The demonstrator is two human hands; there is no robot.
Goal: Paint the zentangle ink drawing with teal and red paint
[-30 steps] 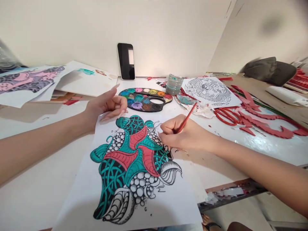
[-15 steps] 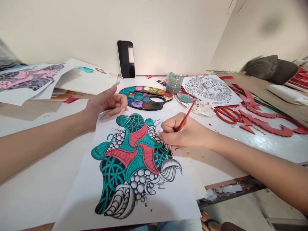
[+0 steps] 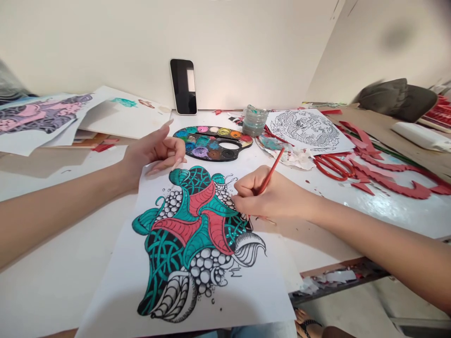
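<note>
My right hand (image 3: 262, 192) is closed around a slim red paintbrush (image 3: 274, 168), its handle slanting up past my fingers. The brush's lower end reaches the right side of a patterned drawing, where the tip is mostly hidden by my hand. Teal and red fill parts of that drawing, and other leaf and bubble shapes are black and white, all on a white sheet of paper (image 3: 116, 295). At the sheet's upper left corner rests my left hand (image 3: 155, 150), empty, with thumb raised and fingers loosely curled apart.
Behind the sheet lies a black paint palette (image 3: 211, 155) with several colours. A jar of cloudy water (image 3: 254, 121), a dragon drawing (image 3: 306, 131), red-handled scissors (image 3: 334, 168) and red paper scraps (image 3: 391, 180) are to the right. A phone (image 3: 183, 87) leans on the wall.
The view has shifted very slightly. My right hand with the paintbrush has moved only a touch on the drawing; my left hand stays at the corner.
</note>
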